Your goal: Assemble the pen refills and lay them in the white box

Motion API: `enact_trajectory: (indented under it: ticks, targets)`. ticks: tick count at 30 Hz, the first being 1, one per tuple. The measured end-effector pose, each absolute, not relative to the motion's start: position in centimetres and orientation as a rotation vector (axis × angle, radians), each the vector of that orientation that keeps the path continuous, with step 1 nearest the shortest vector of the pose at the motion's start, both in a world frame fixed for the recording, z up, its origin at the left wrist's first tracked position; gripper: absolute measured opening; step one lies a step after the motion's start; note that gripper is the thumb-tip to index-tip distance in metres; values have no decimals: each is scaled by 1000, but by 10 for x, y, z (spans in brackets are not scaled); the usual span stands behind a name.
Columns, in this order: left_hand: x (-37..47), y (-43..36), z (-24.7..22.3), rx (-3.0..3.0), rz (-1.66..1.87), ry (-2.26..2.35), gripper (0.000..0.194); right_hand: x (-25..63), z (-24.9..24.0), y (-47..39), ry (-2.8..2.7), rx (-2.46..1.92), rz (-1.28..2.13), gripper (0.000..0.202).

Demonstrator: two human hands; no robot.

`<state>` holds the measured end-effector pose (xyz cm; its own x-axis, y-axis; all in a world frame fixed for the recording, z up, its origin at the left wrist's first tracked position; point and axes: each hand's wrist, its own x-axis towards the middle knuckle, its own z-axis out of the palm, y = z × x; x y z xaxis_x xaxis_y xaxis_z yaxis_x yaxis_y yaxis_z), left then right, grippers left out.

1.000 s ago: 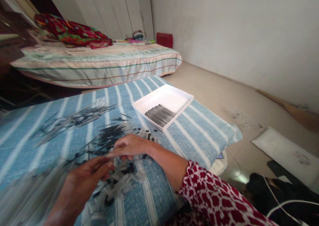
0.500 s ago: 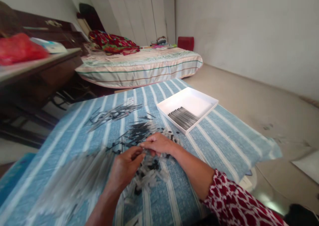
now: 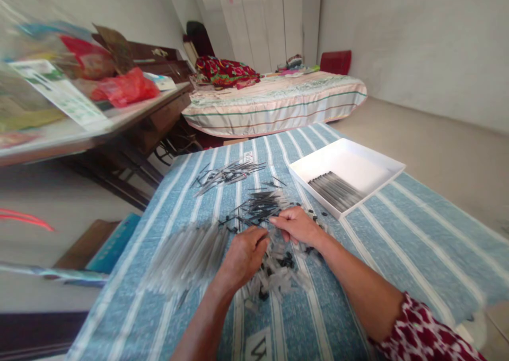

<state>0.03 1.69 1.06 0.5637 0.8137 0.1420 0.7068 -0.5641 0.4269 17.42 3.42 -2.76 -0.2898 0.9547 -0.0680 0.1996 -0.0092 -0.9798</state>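
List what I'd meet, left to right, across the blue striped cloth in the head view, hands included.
Pile of long grey pieces → left hand → right hand → white open box.

Small clear and black pieces [image 3: 278, 276] lie loosely heaped.

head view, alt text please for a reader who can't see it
A person's left hand and right hand are close together over small translucent and black pieces on a blue striped cloth. Grey sticks lie left; a white box at right holds dark sticks.
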Motion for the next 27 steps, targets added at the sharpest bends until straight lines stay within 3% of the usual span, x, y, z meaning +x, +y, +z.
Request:
enact_trajectory:
  ticks: [14, 20, 27]
  targets:
    - [-5, 16, 9, 2534, 506, 1400, 14, 164, -34, 32, -1490, -1251, 1413, 47]
    - [-10, 16, 7, 2378, 772, 1434, 8, 164, -32, 32, -1477, -1265, 1344, 50]
    - [-21, 22, 5, 1450, 1202, 1497, 15, 165, -37, 34, -1763, -1266, 951, 15]
